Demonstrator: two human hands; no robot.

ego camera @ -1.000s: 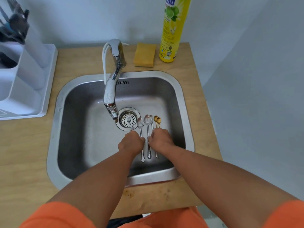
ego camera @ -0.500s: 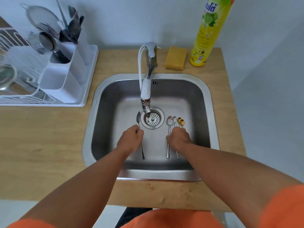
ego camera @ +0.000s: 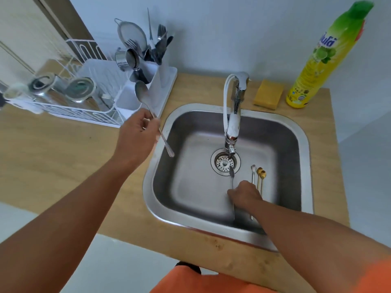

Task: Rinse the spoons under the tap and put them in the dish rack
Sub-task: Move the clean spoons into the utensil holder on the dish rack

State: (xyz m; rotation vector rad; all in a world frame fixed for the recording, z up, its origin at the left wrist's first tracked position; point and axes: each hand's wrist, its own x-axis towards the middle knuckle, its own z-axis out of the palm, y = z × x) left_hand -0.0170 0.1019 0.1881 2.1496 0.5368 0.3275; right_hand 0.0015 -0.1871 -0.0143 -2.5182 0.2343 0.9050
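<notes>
My left hand (ego camera: 138,135) holds a large silver spoon (ego camera: 142,94) by its handle, bowl up, over the counter just in front of the white dish rack (ego camera: 93,89) and its cutlery holder (ego camera: 157,83). My right hand (ego camera: 245,194) is down in the steel sink (ego camera: 304,140), closed on a second silver spoon (ego camera: 231,174) whose bowl points at the drain (ego camera: 225,162) below the tap (ego camera: 234,115). A thin silver spoon (ego camera: 253,169) and two gold spoons (ego camera: 261,174) lie on the sink floor right of that hand. No water is visibly running.
A yellow sponge (ego camera: 268,97) and a tall yellow-green dish soap bottle (ego camera: 317,66) stand behind the sink at the right. The rack holds metal lids, a strainer and several forks and knives. The wooden counter (ego camera: 63,149) stretches left of the sink.
My left hand lifted one silver spoon out of the sink and carried it left and up toward the rack. My right hand stayed in the sink and closed on another spoon. The view swung left.
</notes>
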